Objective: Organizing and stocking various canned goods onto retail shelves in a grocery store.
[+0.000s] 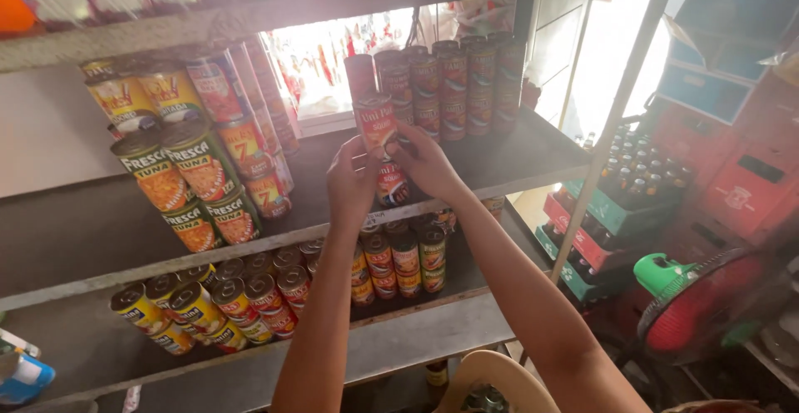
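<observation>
**Cans going onto the middle shelf**

Both hands are up at the front edge of the middle shelf (533,151). The left hand (351,182) and right hand (423,162) are closed around a stack of 2 red cans (381,148). Rows already stand at the back and left; bare shelf remains around the stack.

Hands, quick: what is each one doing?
Left hand: closed on the lower red can.
Right hand: closed on the stacked red cans, near the upper can.
</observation>
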